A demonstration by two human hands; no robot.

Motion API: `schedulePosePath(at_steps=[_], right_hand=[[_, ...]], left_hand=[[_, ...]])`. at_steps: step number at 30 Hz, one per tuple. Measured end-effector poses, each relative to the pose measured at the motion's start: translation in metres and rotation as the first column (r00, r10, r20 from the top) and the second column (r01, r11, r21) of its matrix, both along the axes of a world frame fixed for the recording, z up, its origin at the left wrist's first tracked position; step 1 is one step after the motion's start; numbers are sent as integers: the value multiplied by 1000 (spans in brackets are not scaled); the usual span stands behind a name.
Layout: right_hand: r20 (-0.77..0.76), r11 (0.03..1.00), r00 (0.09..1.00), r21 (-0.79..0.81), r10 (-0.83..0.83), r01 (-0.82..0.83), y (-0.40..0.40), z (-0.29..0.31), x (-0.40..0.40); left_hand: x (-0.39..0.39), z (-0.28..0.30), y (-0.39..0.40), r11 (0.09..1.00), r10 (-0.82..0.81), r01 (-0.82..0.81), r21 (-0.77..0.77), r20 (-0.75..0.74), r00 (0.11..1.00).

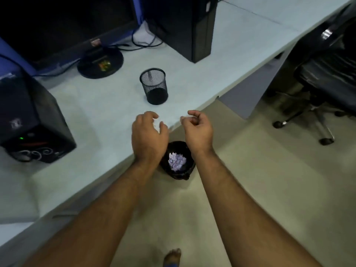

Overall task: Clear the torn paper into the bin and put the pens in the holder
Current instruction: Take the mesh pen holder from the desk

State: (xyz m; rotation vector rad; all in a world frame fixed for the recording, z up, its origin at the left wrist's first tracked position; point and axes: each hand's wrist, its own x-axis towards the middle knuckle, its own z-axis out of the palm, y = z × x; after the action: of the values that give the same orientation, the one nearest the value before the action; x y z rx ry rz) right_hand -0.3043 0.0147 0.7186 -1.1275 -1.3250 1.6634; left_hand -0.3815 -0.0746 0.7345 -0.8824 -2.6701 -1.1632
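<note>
While a computer tower (pixel 32 120) fills the left of the pale worktop (pixel 100 112) and a second tower (pixel 185 26) stands at the back beside a monitor stand (pixel 100 63) with trailing cables (pixel 142 42), the mesh pen holder (pixel 154 86) stands upright on bare surface between them, well clear of both. Both hands hover at the worktop's front edge, near each other but apart. Left hand (pixel 148 135) is over the edge, its grip loosely curled and released, holding nothing. Right hand (pixel 196 130) hangs just past the edge over the floor, fingers half curled, also holding nothing. Below them, on the floor against the worktop's edge, the dark bin (pixel 187 166) holds torn paper (pixel 176 161). An office chair (pixel 327 83) stands at the right, well apart, with bare floor between it and the bin.
</note>
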Motion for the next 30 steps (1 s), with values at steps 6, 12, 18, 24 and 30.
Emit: schedulePosePath(at_steps=[6, 12, 18, 24, 30], right_hand=[[372, 934, 919, 264, 132, -241, 19, 14, -76], [382, 901, 908, 313, 171, -301, 44, -3, -148], [298, 925, 945, 304, 134, -227, 47, -14, -177], [246, 947, 961, 257, 130, -194, 30, -6, -144], [150, 974, 988, 215, 35, -67, 0, 16, -73]], left_hand=[[-96, -53, -9, 892, -37, 10, -452, -51, 998], [-101, -71, -12, 830, -80, -12, -558, -140, 987], [-104, -76, -13, 809, -76, -16, -587, -132, 988], [-104, -73, -12, 807, -94, -3, -591, -132, 987], [-104, -64, -17, 910, -176, 118, -398, -111, 978]])
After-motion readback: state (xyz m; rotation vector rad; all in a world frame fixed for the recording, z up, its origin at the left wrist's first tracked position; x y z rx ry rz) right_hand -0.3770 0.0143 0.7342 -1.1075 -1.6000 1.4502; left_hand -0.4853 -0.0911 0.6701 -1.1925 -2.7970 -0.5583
